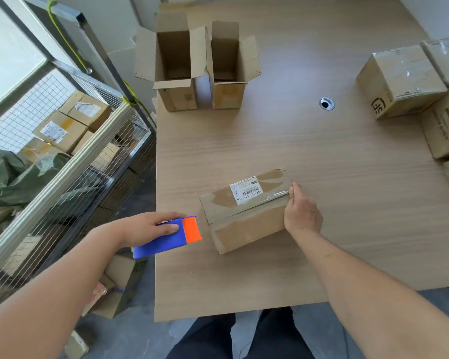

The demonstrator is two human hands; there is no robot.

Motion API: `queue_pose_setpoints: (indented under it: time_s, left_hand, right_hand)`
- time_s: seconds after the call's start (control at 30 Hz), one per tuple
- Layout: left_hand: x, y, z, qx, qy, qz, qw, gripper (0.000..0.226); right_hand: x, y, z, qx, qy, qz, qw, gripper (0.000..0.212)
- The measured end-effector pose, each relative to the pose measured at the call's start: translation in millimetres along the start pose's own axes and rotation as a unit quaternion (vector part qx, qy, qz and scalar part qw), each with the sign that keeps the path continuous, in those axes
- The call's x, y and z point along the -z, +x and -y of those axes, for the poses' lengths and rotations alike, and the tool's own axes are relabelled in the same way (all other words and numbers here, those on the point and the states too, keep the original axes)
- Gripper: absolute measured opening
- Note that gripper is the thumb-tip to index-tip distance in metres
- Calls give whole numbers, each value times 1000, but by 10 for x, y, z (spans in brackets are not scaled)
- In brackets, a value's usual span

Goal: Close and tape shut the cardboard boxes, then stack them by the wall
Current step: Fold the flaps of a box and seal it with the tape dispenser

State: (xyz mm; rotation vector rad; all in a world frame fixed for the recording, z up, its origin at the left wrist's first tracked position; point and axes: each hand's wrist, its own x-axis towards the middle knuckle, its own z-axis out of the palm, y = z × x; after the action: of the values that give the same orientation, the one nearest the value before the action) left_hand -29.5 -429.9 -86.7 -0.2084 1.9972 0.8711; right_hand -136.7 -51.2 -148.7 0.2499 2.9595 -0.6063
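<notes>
A closed cardboard box (244, 218) with a white barcode label and clear tape along its top lies near the front of the wooden table (322, 156). My right hand (302, 211) presses against the box's right end, fingers over the taped edge. My left hand (151, 226) grips a blue and orange tape dispenser (171, 235) just left of the box, its toothed edge toward the box. Two open boxes (174, 63) (230, 66) stand upright at the far left of the table, flaps up.
Several taped boxes (399, 81) are stacked at the table's right edge. A cable hole (327, 103) sits mid-table. Left of the table stands a wire cage cart (62, 156) holding more boxes and green bags. Boxes lie on the floor below.
</notes>
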Motion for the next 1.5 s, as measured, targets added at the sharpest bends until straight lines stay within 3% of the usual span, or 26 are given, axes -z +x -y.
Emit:
queue_pose_setpoints:
  time_s: [0.1,0.23,0.3,0.37,0.43,0.63,0.83,1.1,1.33,1.5]
  left_hand:
    - [-98,108,-41,9,13,-28,999,36]
    - [-242,184,-88,2,8,-52,999,33]
    - [-293,173,-134,-3,-10,-57,998,26]
    - [-335,157,-139,-8,-30,-58,998,25]
    - [-349,145,-92,-9,-45,-56,997,27]
    - [-468,195,279,49,2,-63,997,29]
    - [-408,46,255,-17,-110,-98,989,32]
    - [-250,-213,-26,-96,-99,-92,986,67]
    - [-340,-318,-222,-150,-103,-119,976,75]
    - [-462,-378,-482,-172,-73,-125,974,75]
  right_hand:
    - [-11,-10,83,41,-80,-55,994,41]
    - [30,-297,514,103,-117,-48,987,68]
    - [-85,-561,755,118,-96,52,987,79]
    - [-232,-735,879,74,-100,156,980,112]
    - [-301,-789,912,56,-107,188,975,129]
    - [-288,-699,877,77,-105,203,971,136]
    - [-210,-689,923,93,-117,204,967,154]
    - [-160,-709,1030,169,-226,218,934,136]
    - [96,-422,734,375,-263,252,853,132]
    - [286,-237,561,413,-243,307,822,122]
